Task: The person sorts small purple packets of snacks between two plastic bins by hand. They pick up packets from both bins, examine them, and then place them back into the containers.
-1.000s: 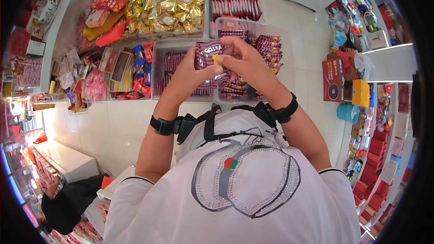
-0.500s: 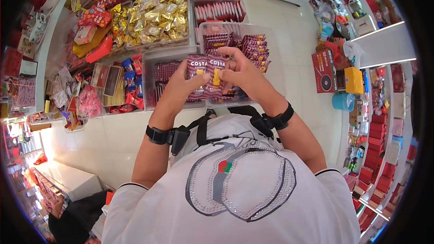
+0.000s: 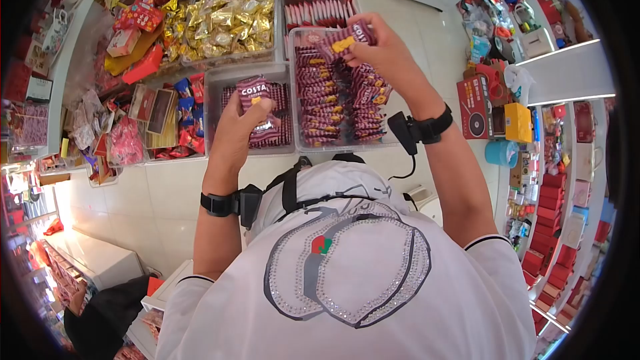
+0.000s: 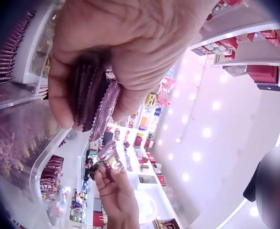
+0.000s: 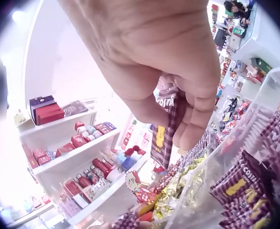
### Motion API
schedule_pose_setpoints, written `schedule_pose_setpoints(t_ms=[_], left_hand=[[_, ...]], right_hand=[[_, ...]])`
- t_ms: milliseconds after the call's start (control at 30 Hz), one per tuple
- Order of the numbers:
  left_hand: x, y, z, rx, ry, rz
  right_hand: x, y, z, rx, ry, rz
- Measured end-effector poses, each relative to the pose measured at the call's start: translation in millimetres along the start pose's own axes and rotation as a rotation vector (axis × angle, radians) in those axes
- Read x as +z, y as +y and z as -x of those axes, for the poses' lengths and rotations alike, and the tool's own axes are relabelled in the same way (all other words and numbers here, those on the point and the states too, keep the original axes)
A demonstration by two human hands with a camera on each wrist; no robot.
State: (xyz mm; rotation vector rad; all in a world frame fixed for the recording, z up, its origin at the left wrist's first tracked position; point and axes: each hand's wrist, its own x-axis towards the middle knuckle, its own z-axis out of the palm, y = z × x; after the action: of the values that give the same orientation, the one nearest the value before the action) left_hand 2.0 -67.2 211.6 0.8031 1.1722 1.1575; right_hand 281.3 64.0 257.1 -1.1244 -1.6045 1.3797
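Observation:
My left hand (image 3: 237, 127) grips a small stack of purple striped Costa coffee packets (image 3: 253, 85) over the left clear bin (image 3: 215, 87). In the left wrist view the zigzag ends of these packets (image 4: 97, 107) stick out between thumb and fingers. My right hand (image 3: 387, 53) pinches a purple Costa packet (image 3: 343, 41) above the far end of the right clear bin (image 3: 294, 73). The right wrist view shows that packet hanging between thumb and fingers. Below it, the right bin holds rows of standing Costa packets (image 3: 319, 97). More purple packets (image 3: 283, 127) stand in rows in the left bin.
Behind the bins, a clear tub holds gold-wrapped sweets (image 3: 233, 20). Red-and-white packets (image 3: 320, 13) fill another bin. Boxes (image 3: 153, 110) and pink bags (image 3: 125, 140) lie at the left. A red box (image 3: 475, 110) and blue bucket (image 3: 500, 153) stand at the right.
Both hands were together on the packets; now they are apart. My right hand has moved right and farther out with a packet; my left hand has drawn left, keeping the stack.

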Motion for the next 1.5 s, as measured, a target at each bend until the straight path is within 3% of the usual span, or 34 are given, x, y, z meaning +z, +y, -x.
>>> schedule_pose_setpoints(t_ms=[67,267,367,567,667,1067,1167,1500], left_hand=[[-3.0,-4.5,2.1,-0.009,0.013,-0.001],[-6.8,-5.2,8.0,-0.020,0.038,0.013],[-8.9,-5.6,10.1,-0.019,0.054,0.018],[-11.5,-10.1,11.8,-0.025,0.058,0.041],[-11.6,-11.1,12.0,-0.033,0.054,0.044],[-10.3,-14.5,14.5,-0.049,0.054,0.015],[-11.7,-14.8,14.3,-0.048,0.054,0.014],[-9.7,-12.5,8.6,-0.078,0.052,0.012]], right_hand=[[7.7,23.9,-8.3,0.017,-0.055,0.075],[6.8,42.3,-21.7,0.167,0.133,-0.121],[-6.7,50.7,-25.9,0.180,0.110,-0.134],[-1.0,73.2,-24.7,0.097,-0.037,0.242],[12.2,83.2,-24.6,-0.179,-0.037,0.522],[26.9,114.2,-37.8,-0.325,-0.044,0.744],[32.9,105.0,-33.4,-0.283,-0.017,0.909],[37.9,102.8,-36.4,-0.293,0.023,1.059]])
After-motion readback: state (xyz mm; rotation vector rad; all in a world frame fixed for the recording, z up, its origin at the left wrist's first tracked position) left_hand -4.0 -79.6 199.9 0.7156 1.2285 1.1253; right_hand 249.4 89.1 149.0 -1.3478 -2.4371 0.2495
